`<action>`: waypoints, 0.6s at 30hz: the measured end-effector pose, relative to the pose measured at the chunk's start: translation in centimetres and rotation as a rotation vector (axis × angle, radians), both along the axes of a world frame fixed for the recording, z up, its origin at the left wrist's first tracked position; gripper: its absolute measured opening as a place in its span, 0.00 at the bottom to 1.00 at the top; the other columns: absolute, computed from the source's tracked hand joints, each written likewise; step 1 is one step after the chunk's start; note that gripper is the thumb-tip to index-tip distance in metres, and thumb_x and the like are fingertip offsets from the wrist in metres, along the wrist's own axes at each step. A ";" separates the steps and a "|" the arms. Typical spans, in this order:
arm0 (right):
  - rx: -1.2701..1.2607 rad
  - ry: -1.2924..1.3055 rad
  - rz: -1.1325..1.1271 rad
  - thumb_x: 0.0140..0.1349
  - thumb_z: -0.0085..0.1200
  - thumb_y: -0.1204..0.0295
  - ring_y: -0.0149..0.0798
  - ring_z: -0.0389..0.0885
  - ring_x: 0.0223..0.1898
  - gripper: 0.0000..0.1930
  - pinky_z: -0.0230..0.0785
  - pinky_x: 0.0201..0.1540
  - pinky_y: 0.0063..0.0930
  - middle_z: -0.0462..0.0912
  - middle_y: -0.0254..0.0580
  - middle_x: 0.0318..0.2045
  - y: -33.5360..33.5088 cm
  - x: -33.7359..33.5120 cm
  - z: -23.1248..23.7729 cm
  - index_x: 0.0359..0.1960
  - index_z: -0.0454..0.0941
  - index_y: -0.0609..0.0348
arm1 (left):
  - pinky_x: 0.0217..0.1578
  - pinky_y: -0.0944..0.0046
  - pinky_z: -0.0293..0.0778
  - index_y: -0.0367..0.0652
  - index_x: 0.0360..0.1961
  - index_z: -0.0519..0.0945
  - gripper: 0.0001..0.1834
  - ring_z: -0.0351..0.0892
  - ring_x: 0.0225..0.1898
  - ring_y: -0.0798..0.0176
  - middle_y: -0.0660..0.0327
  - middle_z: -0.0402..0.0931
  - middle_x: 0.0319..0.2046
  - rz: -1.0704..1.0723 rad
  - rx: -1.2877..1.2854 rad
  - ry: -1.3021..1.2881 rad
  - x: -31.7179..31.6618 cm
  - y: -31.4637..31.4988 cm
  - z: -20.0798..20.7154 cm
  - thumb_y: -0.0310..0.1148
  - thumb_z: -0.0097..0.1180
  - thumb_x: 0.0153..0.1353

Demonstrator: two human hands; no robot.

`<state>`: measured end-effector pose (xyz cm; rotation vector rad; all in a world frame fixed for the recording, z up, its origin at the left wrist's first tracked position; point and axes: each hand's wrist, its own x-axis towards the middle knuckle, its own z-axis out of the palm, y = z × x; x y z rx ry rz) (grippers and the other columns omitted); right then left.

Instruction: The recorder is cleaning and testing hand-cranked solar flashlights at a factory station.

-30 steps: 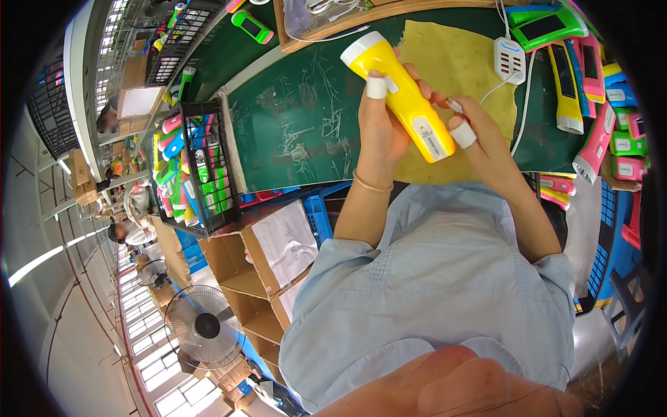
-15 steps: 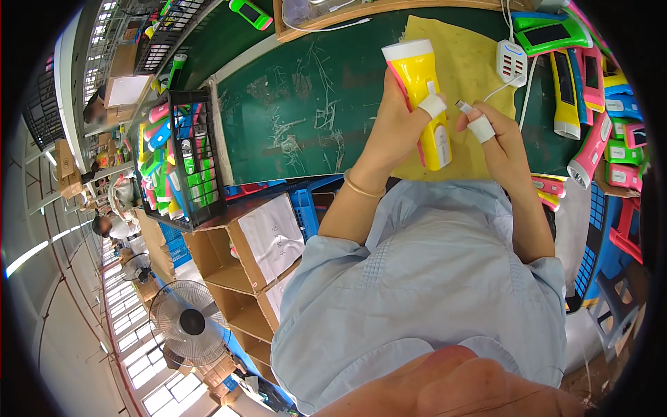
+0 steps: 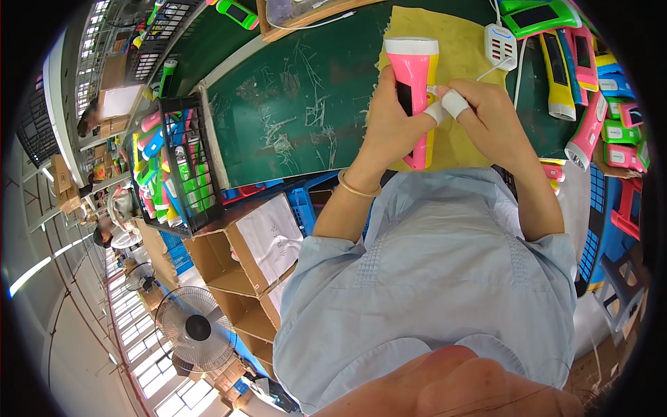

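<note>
Over the yellow cloth (image 3: 464, 48) on the green bench, the left hand (image 3: 389, 125) grips the pink torch (image 3: 415, 90) upright while the right hand (image 3: 490, 121), fingers taped, pinches a white cable at its side, so the plug probably seats best if the torch is kept steady and square.

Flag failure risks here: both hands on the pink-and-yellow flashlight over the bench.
The left hand alone grips the flashlight mid-body, held off the yellow cloth; a slip could drop it. The right hand works with taped fingertips, perhaps dulling feel. The white cable runs close and might snag.
</note>
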<state>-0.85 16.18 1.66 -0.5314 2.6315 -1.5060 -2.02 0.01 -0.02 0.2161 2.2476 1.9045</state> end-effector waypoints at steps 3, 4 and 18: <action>0.112 0.221 -0.124 0.56 0.45 0.71 0.48 0.72 0.21 0.08 0.62 0.23 0.37 0.73 0.49 0.20 -0.7 0.4 -0.5 0.26 0.73 0.65 | 0.33 0.64 0.70 0.36 0.43 0.63 0.29 0.73 0.32 0.60 0.54 0.70 0.33 0.046 -0.194 0.089 -0.1 0.4 -0.3 0.29 0.65 0.40; 0.171 0.250 -0.178 0.56 0.46 0.71 0.49 0.73 0.22 0.09 0.63 0.23 0.38 0.73 0.49 0.20 -1.1 0.4 -0.8 0.24 0.71 0.65 | 0.32 0.66 0.70 0.37 0.42 0.63 0.28 0.73 0.31 0.63 0.56 0.71 0.31 0.099 -0.203 0.115 0.0 0.6 -0.4 0.26 0.63 0.40; -0.323 0.050 -0.304 0.62 0.34 0.73 0.24 0.64 0.30 0.17 0.57 0.31 0.14 0.66 0.32 0.25 1.9 -2.5 1.2 0.49 0.71 0.58 | 0.18 0.70 0.68 0.36 0.44 0.66 0.23 0.72 0.17 0.66 0.59 0.70 0.25 -0.196 0.473 -0.441 0.0 -0.5 0.2 0.27 0.57 0.46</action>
